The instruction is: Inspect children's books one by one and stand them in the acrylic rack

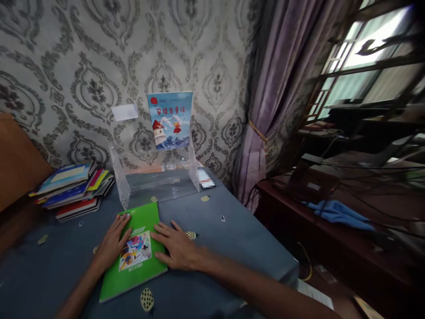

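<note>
A green book (142,277) with a colourful picture on its cover lies flat on the table, close to me. Over its left edge rests my left hand (113,241), fingers stretched out on the cover. My right hand (177,246) lies across the right edge, its fingers spread on the cover. Behind the book stands a clear plastic rack (120,177). In the rack's upper part a blue picture book (171,122) with red Chinese lettering leans upright, facing me.
A pile of books (71,190) lies at the left beside a brown wooden panel (20,159). White papers (206,178) lie right of the rack. The table (239,248) ends at the right, before a dark red bench (285,199) with cables and a blue cloth (338,215). A purple curtain (272,88) hangs behind.
</note>
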Available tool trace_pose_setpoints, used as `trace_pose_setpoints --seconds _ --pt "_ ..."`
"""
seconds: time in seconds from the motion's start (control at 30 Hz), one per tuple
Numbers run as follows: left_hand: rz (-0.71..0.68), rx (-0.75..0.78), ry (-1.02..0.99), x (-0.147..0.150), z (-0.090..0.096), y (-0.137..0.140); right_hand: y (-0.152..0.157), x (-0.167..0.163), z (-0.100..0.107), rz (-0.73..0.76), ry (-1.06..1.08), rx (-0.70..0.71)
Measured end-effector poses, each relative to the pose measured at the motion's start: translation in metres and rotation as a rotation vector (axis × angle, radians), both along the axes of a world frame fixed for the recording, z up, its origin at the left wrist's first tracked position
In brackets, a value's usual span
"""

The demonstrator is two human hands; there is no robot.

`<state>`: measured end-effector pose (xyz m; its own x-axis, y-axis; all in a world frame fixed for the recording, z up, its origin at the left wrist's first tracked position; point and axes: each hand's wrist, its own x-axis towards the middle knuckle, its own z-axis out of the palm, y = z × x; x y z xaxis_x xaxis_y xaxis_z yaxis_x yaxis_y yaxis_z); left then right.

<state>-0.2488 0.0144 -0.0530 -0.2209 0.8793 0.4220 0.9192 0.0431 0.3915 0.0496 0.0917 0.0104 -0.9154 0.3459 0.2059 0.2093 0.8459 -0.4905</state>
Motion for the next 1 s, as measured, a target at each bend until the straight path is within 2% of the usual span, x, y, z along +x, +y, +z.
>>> trace_pose_setpoints --seconds 0.2,0.3,0.4,0.5,0.6,0.7,0.8,0.93,1.0 --pt "0.006 0.012 -0.016 0.014 -0.005 -0.015 -0.025 0.04 0.008 0.107 0.01 -0.065" --pt "-0.011 0.035 -0.021 0.029 -0.01 -0.031 -0.033 0.057 0.003 0.181 -0.003 0.03" --pt "-0.042 0.031 -0.037 0.048 -0.014 -0.049 -0.041 0.07 -0.019 0.198 -0.015 0.263" --pt "-0.081 0.012 -0.065 0.066 -0.017 -0.069 -0.051 0.081 -0.051 0.178 0.084 0.489" --pt "-0.13 -0.023 -0.106 0.078 -0.022 -0.085 -0.064 0.089 -0.082 0.071 0.181 0.534" --pt "-0.167 -0.067 -0.167 0.084 -0.024 -0.094 -0.073 0.09 -0.093 -0.01 0.22 0.472" --pt "-0.177 -0.091 -0.254 0.09 -0.015 -0.099 -0.074 0.085 -0.072 0.071 0.305 0.404" --pt "-0.241 -0.211 -0.435 0.099 0.02 -0.105 -0.067 0.079 -0.014 0.206 0.369 0.279" --pt "-0.22 -0.253 -0.584 0.101 0.039 -0.108 -0.061 0.076 0.011 0.233 0.4 0.208"
